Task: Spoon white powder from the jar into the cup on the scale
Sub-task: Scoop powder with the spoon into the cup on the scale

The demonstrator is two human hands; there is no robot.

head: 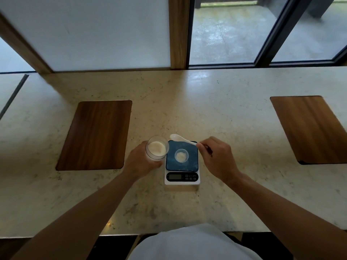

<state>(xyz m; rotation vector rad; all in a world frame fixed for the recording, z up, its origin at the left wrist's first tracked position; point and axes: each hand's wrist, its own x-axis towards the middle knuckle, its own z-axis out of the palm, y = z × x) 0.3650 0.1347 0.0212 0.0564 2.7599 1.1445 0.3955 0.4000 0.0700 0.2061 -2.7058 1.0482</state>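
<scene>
The person's left hand (139,162) is wrapped around the clear jar (157,150), fingers closed on its wall, and tilts the jar's mouth toward the scale (182,164), which is just beside it. The jar has white powder (156,148) in it, perhaps to the half, though I cannot judge the depth well from above. The right hand (216,156) pinches the end of the handle of a white spoon (181,139) between fingertips. The spoon's bowl is beyond the far edge of the scale, between the jar and the cup, and I see no heap in it; it looks empty.

The small clear cup (181,155) stands in the middle of the blue platform of the scale. There is already a little pile of powder in it, so I think at least one spoonful is done. The display is too dark to read, so how much more is needed I cannot say. Probably the next scoop is about to be taken.

All stands on the pale stone counter (206,102).
</scene>
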